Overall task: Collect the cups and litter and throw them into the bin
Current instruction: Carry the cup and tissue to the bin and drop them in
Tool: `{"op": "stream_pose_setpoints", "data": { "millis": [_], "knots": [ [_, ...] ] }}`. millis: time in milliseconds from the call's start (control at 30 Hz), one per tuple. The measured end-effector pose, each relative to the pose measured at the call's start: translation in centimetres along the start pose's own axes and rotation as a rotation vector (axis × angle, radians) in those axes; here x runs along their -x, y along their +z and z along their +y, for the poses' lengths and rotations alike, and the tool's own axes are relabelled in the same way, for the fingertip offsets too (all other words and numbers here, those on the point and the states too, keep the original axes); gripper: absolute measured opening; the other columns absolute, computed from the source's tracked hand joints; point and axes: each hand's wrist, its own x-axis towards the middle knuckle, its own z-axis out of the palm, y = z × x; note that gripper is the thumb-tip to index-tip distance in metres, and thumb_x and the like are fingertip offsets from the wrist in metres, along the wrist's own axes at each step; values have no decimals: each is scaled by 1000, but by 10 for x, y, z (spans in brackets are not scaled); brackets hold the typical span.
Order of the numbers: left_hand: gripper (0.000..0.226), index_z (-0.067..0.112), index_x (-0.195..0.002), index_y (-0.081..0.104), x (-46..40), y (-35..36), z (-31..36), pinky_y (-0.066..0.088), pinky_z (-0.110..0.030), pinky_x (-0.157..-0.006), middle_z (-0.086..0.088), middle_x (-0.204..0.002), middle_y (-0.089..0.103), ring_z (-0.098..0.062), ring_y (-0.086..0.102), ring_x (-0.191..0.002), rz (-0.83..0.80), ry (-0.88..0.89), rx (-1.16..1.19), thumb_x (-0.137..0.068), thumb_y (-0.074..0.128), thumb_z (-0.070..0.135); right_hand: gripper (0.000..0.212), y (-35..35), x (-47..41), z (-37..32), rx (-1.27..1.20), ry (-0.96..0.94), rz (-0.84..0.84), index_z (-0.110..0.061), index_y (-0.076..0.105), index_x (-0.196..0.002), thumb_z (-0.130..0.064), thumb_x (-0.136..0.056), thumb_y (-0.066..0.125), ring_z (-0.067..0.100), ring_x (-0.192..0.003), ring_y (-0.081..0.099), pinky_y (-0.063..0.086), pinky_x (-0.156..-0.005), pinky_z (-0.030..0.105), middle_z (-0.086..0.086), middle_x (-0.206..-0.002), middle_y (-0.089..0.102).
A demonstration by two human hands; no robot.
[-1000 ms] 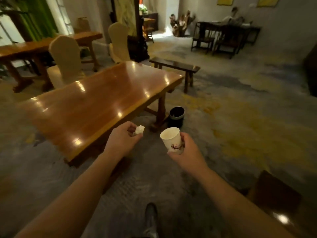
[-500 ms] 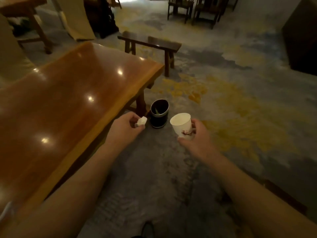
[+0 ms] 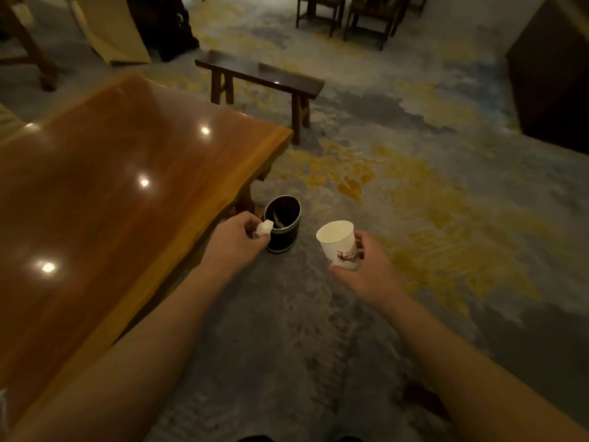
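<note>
A small black bin [image 3: 284,228] with a pale rim stands on the carpet by the table's leg, with something yellowish inside. My left hand [image 3: 234,240] pinches a crumpled white tissue [image 3: 264,228] right at the bin's left rim. My right hand [image 3: 366,266] grips a white paper cup [image 3: 339,242] with a red print, held upright and a little to the right of the bin.
A glossy wooden table [image 3: 121,199] fills the left side, its edge close to my left forearm. A dark wooden bench [image 3: 259,76] stands beyond the table's corner. Dark chairs [image 3: 347,11] are at the far back, and a dark cabinet [image 3: 554,74] at right.
I have come closer to the bin and look further down. Both hands moved forward; the tissue now reaches the bin's rim and the cup is nearer the bin.
</note>
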Motion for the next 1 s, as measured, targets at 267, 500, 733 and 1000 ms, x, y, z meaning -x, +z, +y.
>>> {"op": "stream_pose_setpoints", "data": {
  "millis": [267,500,733,1000],
  "knots": [
    [25,40,-99,58,-100,52,4,57,-27,-65,19,-88,61,-4,63,-79,56,-129,-34,-84,78,37,75,-24,-147,46,34,-48,-77,-24,44,-135,-26,-71,84,12,-106,56,52,-87,34,-7,-122,53],
    [27,42,-96,55,-194,104,32,57,-28,-64,20,-85,58,-3,62,-77,112,-290,-13,-81,78,40,71,-63,-273,71,139,-107,-214,-25,48,-129,-27,-68,83,15,-105,54,46,-85,31,-5,-116,47],
    [27,31,-103,68,-281,119,16,51,-28,-60,16,-87,61,-5,60,-76,57,-378,37,-80,79,41,76,-43,-360,68,156,-18,-343,-22,47,-134,-32,-69,84,16,-106,58,53,-91,40,1,-125,55],
    [35,25,-113,65,-372,152,-50,37,-22,-53,15,-82,57,-3,55,-72,-105,-462,103,-83,75,40,72,23,-429,84,180,63,-393,-20,47,-134,-30,-74,84,14,-107,58,51,-86,31,-1,-126,58]
  ]
}}
